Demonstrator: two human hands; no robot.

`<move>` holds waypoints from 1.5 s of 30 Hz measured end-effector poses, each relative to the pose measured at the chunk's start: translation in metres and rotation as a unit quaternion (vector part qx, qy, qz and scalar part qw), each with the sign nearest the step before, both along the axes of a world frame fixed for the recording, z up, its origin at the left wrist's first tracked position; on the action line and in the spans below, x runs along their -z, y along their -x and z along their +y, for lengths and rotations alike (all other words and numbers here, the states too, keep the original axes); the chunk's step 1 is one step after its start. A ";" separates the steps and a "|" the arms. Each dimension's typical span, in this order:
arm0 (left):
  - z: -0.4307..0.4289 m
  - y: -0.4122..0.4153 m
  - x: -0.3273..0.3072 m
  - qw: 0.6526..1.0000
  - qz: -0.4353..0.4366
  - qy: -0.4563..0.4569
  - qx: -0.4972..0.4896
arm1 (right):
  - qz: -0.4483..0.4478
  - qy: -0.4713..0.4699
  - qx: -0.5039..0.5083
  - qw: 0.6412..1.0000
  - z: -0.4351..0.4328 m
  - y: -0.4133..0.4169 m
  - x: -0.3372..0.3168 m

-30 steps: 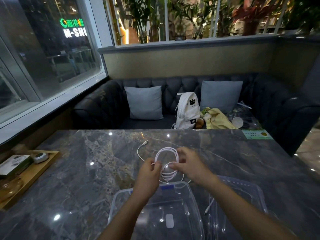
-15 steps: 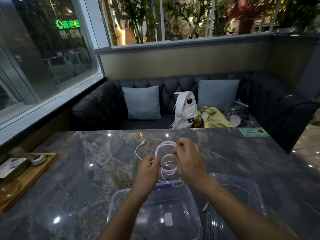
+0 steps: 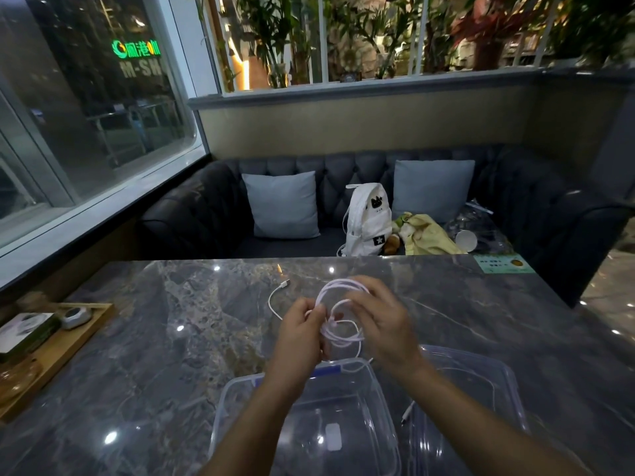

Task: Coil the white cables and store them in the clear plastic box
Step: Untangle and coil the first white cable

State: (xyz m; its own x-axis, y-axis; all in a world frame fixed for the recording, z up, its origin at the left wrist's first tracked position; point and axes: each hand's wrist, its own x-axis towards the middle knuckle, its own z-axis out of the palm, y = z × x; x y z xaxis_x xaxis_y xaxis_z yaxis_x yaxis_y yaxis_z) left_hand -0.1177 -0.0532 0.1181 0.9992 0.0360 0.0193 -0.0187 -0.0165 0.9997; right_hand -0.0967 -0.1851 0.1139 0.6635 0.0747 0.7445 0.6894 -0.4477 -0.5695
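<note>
A white cable [image 3: 335, 305] is gathered into several loops above the marble table [image 3: 171, 338]. My left hand [image 3: 299, 333] pinches the left side of the coil. My right hand [image 3: 381, 321] grips the coil's right side, fingers curled over the loops. One free end with a plug [image 3: 284, 285] trails to the upper left on the table. The clear plastic box [image 3: 240, 400] stands open just below my hands. Another white cable end [image 3: 407, 412] lies between the box and its lid.
A clear lid [image 3: 494, 396] lies right of the box. A wooden tray [image 3: 86, 333] with small items sits at the table's left edge. A green card [image 3: 503, 262] lies at the far right corner. Behind the table, a sofa holds cushions and a white backpack [image 3: 367, 219].
My right hand has moved over the coil's right side and wound the cable further; the loops look tighter and more bunched between both hands. The view has shifted slightly downward.
</note>
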 end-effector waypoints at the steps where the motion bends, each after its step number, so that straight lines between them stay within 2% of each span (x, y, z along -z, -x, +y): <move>1: 0.000 -0.002 -0.001 1.000 0.023 0.009 -0.011 | 0.035 -0.075 -0.002 0.997 0.001 0.001 0.000; 3: 0.001 -0.003 -0.002 0.998 0.058 0.014 -0.012 | 0.126 -0.217 0.007 0.968 0.004 0.000 -0.004; 6: 0.002 -0.001 0.002 0.998 0.036 -0.040 0.012 | 0.285 -0.405 -0.006 0.868 0.002 -0.006 -0.013; 9: 0.002 -0.001 0.006 0.985 -0.047 -0.165 -0.015 | 0.430 -0.481 -0.045 0.762 -0.005 -0.011 -0.016; 11: 0.003 -0.001 0.010 0.972 -0.092 -0.214 -0.020 | 0.509 -0.500 -0.082 0.695 -0.008 -0.013 -0.013; 13: 0.006 0.000 0.015 0.967 -0.108 -0.229 -0.014 | 0.543 -0.492 -0.108 0.672 -0.011 -0.014 -0.011; 16: 0.012 -0.003 0.022 0.972 -0.082 -0.219 -0.033 | 0.528 -0.510 -0.154 0.662 -0.013 -0.015 -0.011; 17: 0.014 -0.006 0.024 0.969 -0.073 -0.228 -0.062 | 0.518 -0.516 -0.166 0.662 -0.013 -0.015 -0.012; 19: 0.018 -0.010 0.028 0.938 -0.044 -0.304 -0.161 | 0.502 -0.514 -0.178 0.672 -0.009 -0.014 -0.014; 20: 0.020 -0.010 0.029 0.930 -0.033 -0.312 -0.191 | 0.497 -0.511 -0.180 0.678 -0.007 -0.014 -0.014; 21: 0.020 -0.009 0.029 0.937 -0.025 -0.289 -0.194 | 0.494 -0.506 -0.181 0.684 -0.005 -0.014 -0.013; 23: 0.018 -0.009 0.029 0.957 -0.005 -0.236 -0.170 | 0.492 -0.496 -0.181 0.692 -0.001 -0.014 -0.011; 30: 0.013 -0.016 0.026 0.969 0.029 -0.207 -0.130 | 0.480 -0.436 -0.198 0.735 0.011 -0.011 -0.006; 33: 0.010 -0.017 0.022 0.992 0.032 -0.063 -0.106 | 0.481 -0.436 -0.196 0.735 0.018 -0.010 -0.003; 36: 0.010 -0.017 0.023 0.995 0.057 0.071 -0.032 | 0.490 -0.457 -0.184 0.719 0.017 -0.013 0.002; 39: 0.014 -0.015 0.026 0.992 0.077 0.094 0.025 | 0.516 -0.443 -0.157 0.716 0.012 -0.015 0.007; 45: 0.017 -0.015 0.032 0.988 0.080 0.120 0.050 | 0.551 -0.408 -0.113 0.719 0.013 -0.015 0.010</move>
